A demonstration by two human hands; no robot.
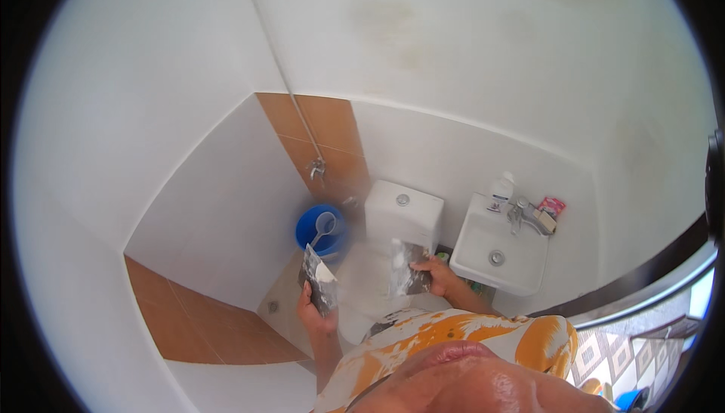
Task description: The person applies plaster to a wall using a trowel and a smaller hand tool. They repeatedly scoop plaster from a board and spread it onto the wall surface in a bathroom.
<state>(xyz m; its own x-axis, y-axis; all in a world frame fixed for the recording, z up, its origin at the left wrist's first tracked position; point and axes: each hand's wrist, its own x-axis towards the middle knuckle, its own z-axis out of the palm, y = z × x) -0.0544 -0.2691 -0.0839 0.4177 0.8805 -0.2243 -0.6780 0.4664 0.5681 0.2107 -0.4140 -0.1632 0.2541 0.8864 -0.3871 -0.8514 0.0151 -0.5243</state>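
Observation:
My left hand is closed around a flat dark-grey piece with white smears and a pale patch on its upper face. On the right, my right hand grips a similar flat dark-grey piece by its right edge, and white residue covers its left side. The two pieces are held apart in front of the toilet. What exactly they are I cannot make out.
A blue bucket with a translucent dipper stands below a wall tap. Beyond my hands is the white toilet tank. To the right hangs a white sink with a faucet and a white bottle.

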